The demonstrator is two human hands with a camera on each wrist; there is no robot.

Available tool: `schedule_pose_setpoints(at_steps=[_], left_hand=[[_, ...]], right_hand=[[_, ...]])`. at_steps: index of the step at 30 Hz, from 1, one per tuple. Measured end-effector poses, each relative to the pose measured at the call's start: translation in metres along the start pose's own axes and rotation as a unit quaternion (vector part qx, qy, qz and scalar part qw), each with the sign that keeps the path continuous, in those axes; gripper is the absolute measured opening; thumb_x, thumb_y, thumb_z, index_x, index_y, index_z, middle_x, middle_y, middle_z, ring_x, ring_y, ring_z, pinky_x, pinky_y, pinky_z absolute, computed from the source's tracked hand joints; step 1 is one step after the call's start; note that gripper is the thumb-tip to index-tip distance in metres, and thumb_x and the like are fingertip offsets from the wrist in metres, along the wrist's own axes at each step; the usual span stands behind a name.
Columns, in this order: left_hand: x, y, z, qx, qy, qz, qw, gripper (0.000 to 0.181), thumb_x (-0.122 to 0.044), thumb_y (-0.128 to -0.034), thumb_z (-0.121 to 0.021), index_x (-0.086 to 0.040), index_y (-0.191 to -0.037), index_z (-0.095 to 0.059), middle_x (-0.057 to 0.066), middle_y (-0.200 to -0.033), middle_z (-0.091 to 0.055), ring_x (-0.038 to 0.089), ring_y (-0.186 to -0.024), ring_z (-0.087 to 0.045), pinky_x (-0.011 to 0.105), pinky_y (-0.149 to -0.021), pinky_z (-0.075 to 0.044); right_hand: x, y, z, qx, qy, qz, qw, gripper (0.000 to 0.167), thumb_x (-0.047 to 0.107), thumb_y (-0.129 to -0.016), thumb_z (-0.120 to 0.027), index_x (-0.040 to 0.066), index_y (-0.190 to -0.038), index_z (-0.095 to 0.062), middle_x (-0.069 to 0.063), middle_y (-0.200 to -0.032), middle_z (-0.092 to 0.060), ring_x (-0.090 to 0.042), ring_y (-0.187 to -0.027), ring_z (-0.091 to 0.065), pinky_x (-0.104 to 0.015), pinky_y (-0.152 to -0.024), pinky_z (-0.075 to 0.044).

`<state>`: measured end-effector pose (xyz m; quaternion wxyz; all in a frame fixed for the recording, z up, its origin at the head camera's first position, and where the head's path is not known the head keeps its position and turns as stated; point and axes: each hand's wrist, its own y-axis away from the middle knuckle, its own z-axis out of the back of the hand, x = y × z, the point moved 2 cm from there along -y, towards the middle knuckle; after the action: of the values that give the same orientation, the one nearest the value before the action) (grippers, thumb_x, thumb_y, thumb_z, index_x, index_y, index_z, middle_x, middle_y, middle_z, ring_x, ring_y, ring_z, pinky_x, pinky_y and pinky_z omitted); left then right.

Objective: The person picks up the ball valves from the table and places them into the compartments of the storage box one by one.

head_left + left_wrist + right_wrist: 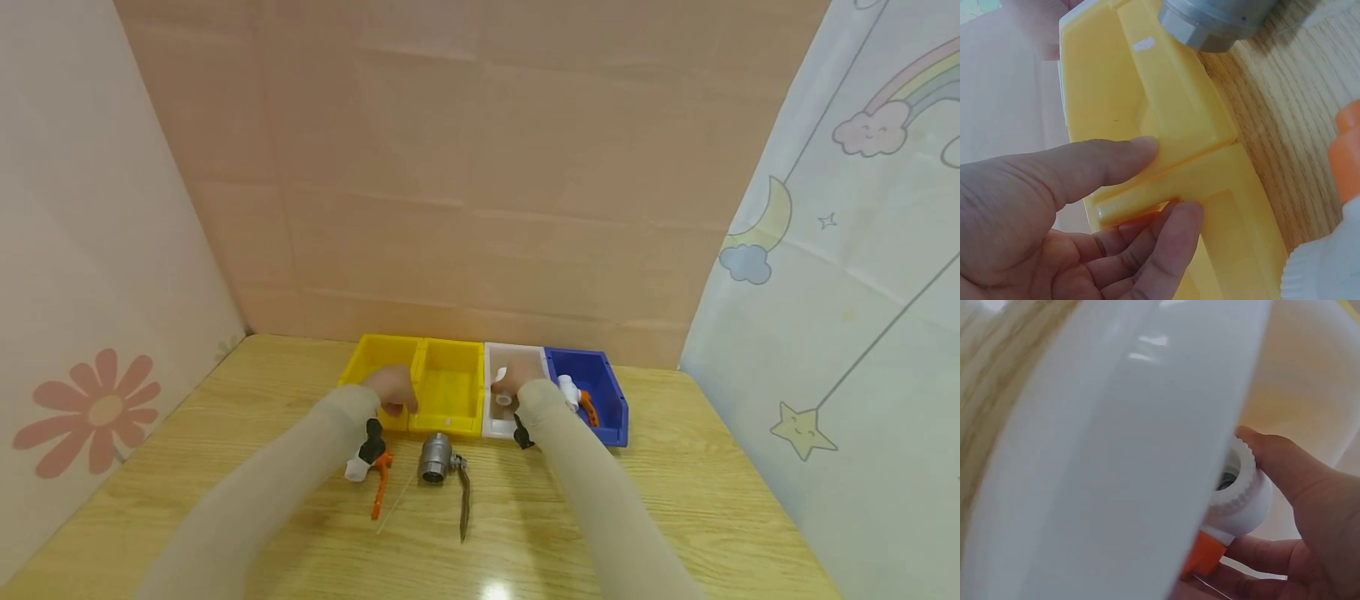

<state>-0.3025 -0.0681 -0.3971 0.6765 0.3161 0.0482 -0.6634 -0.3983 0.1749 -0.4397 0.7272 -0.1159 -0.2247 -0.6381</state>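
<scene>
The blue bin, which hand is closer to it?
Right. The right hand is in the white bin next to the blue bin; the left hand is farther, at the yellow bins.

– What kind of place is it?
– A makeshift work booth: a wood-grain table (712,500) closed in by a creased peach sheet (480,192) and pale side walls (90,208)
– A nursery, perhaps, with that rainbow (918,77) and smiling star (805,429)?
– Those hint at it, yet plastic bins (450,392) and a metal valve (435,458) suggest bench work; what building it is, I can't tell
</scene>
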Motion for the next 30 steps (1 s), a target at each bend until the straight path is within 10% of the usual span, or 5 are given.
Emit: schedule_pose_setpoints(at_steps=[15,30], left_hand=[[-0.0016,0.0035,0.0,-0.001,0.009,0.0,1.0,0.016,-0.012,-0.0813,-0.076,-0.001,-0.089,-0.066,0.002,-0.064,-0.044,0.014,-0.053,-0.046,0.025,-0.058,-0.051],[-0.0019,0.0048,0.0021,-0.005,0.001,0.003,1.0,0.021,-0.013,-0.0818,-0.076,0.0,-0.094,-0.064,0.005,-0.074,-0.049,0.015,-0.058,-0.05,0.027,-0.063,-0.055]], right_hand=[[0.002,0.011,-0.0061,0.01,-0.06,-0.04,0.9973,0.042,0.012,-0.075,-0.078,0.004,-0.113,-0.063,-0.013,-0.098,-0.063,-0.026,-0.054,-0.06,-0.035,-0.044,-0.052],[0.0018,0.0064,-0.01,-0.003,-0.069,-0.049,0.9965,0.044,0.017,-0.076,-0.082,0.006,-0.116,-0.064,-0.01,-0.099,-0.065,-0.026,-0.06,-0.061,-0.033,-0.044,-0.052]])
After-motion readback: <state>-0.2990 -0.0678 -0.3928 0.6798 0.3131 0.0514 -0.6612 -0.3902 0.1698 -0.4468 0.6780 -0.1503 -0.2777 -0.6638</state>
